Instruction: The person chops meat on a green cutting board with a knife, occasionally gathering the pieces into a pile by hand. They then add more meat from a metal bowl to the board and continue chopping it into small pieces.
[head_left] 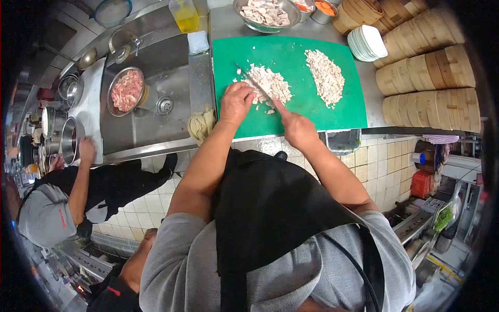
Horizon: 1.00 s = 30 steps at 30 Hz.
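Note:
My right hand (300, 130) is closed round the handle of a knife (262, 89), whose blade slants up and left across the near pile. Pale chopped meat (275, 86) lies about the blade in small pieces. Beside the blade, my left hand (236, 102) has its fingers curled together, the tips against the meat's left edge. Both hands are over a green cutting board (288, 54). A second pile of finely chopped meat (326, 78) lies on the board's right side, apart from my hands.
Beyond the board stands a steel bowl of meat chunks (266, 13). Stacked bamboo steamers (431, 109) and white plates (366, 42) line the right. Left is a sink (171, 78) holding a bowl of raw meat (126, 89). A co-worker (47, 213) stands at the far left.

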{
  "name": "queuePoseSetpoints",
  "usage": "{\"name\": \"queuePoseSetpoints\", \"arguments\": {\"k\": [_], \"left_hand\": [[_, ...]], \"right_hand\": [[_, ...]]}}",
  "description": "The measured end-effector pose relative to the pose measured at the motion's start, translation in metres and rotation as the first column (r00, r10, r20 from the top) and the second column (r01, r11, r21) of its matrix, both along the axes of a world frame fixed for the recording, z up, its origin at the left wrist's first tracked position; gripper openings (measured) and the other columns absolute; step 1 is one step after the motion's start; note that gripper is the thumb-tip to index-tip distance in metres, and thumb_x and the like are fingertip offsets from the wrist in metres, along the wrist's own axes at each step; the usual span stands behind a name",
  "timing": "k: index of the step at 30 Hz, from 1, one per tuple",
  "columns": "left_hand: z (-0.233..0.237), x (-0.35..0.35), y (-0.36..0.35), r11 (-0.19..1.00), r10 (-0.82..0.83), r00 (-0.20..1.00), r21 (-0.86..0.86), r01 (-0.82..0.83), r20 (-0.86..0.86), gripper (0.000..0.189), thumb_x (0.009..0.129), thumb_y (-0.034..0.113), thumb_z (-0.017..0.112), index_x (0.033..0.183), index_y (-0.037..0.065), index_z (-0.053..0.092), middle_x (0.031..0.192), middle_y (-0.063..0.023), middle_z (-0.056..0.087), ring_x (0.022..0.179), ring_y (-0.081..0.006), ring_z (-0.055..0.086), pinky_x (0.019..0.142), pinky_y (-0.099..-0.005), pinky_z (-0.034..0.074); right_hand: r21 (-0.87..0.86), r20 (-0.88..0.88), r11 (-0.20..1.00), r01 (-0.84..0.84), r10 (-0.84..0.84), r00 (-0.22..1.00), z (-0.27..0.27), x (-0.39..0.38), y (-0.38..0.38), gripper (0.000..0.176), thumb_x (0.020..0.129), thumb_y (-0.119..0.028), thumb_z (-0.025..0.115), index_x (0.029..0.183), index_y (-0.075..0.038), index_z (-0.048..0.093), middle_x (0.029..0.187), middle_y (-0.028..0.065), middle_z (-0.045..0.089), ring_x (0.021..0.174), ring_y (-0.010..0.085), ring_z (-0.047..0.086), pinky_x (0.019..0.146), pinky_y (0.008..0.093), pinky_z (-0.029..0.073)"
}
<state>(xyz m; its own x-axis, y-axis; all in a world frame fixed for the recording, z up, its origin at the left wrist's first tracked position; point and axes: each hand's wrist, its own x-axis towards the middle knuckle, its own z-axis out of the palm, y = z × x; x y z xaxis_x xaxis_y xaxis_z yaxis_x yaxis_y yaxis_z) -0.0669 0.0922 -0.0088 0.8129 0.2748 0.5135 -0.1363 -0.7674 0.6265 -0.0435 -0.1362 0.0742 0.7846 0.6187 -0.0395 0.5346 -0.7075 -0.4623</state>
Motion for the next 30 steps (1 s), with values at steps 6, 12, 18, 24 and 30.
{"name": "queuePoseSetpoints", "arguments": {"k": [6, 12, 18, 24, 30], "left_hand": [[0.0, 0.001, 0.0, 1.0, -0.001, 1.0, -0.004, 0.001, -0.005, 0.016, 0.081, 0.011, 0.083, 0.096, 0.008, 0.079, 0.105, -0.01, 0.072, 0.099, -0.031, 0.068, 0.088, -0.0405, 0.056], [-0.001, -0.002, 0.001, 1.0, -0.002, 1.0, -0.032, 0.001, -0.013, 0.017, 0.082, 0.012, 0.083, 0.097, 0.008, 0.079, 0.106, -0.0099, 0.072, 0.1, -0.0306, 0.068, 0.088, -0.0402, 0.056], [0.003, -0.001, 0.001, 1.0, -0.003, 0.999, -0.031, 0.002, -0.042, 0.016, 0.082, 0.013, 0.083, 0.097, 0.008, 0.079, 0.106, -0.0105, 0.072, 0.101, -0.0316, 0.068, 0.089, -0.0402, 0.056], [0.0, -0.001, 0.0, 1.0, 0.003, 1.0, 0.001, -0.003, -0.008, 0.016, 0.082, 0.012, 0.083, 0.097, 0.008, 0.078, 0.106, -0.0114, 0.072, 0.101, -0.0318, 0.068, 0.088, -0.0404, 0.056], [-0.005, 0.001, 0.002, 1.0, -0.02, 1.0, -0.024, 0.02, 0.006, 0.017, 0.081, 0.012, 0.084, 0.096, 0.008, 0.078, 0.106, -0.0107, 0.072, 0.101, -0.0313, 0.068, 0.088, -0.0401, 0.056]], "right_hand": [[-0.009, 0.013, 1.0, 0.016, -0.016, 1.0, 0.01, 0.003, 0.0, 0.071, 0.098, -0.01, 0.056, 0.162, -0.032, 0.033, 0.102, 0.0256, 0.07, 0.091, 0.0444, 0.069, 0.083, 0.0533, 0.055], [-0.166, -0.062, 0.985, -0.038, 0.028, 0.998, 0.002, 0.009, -0.006, 0.073, 0.097, -0.01, 0.057, 0.162, -0.033, 0.032, 0.102, 0.0247, 0.07, 0.09, 0.0431, 0.07, 0.082, 0.053, 0.056], [-0.224, -0.078, 0.975, 0.015, -0.034, 0.996, -0.011, 0.015, -0.012, 0.071, 0.098, -0.013, 0.059, 0.162, -0.031, 0.032, 0.101, 0.0252, 0.069, 0.089, 0.0439, 0.07, 0.08, 0.053, 0.055], [0.055, -0.006, 0.998, 0.036, -0.035, 0.999, -0.002, 0.005, -0.013, 0.07, 0.099, -0.013, 0.058, 0.162, -0.031, 0.033, 0.102, 0.0252, 0.069, 0.093, 0.0443, 0.069, 0.083, 0.0541, 0.054], [-0.009, -0.019, 0.999, 0.039, -0.039, 0.999, 0.001, 0.003, -0.011, 0.069, 0.099, -0.014, 0.059, 0.161, -0.031, 0.034, 0.102, 0.0239, 0.069, 0.093, 0.0436, 0.069, 0.085, 0.054, 0.055]]}}
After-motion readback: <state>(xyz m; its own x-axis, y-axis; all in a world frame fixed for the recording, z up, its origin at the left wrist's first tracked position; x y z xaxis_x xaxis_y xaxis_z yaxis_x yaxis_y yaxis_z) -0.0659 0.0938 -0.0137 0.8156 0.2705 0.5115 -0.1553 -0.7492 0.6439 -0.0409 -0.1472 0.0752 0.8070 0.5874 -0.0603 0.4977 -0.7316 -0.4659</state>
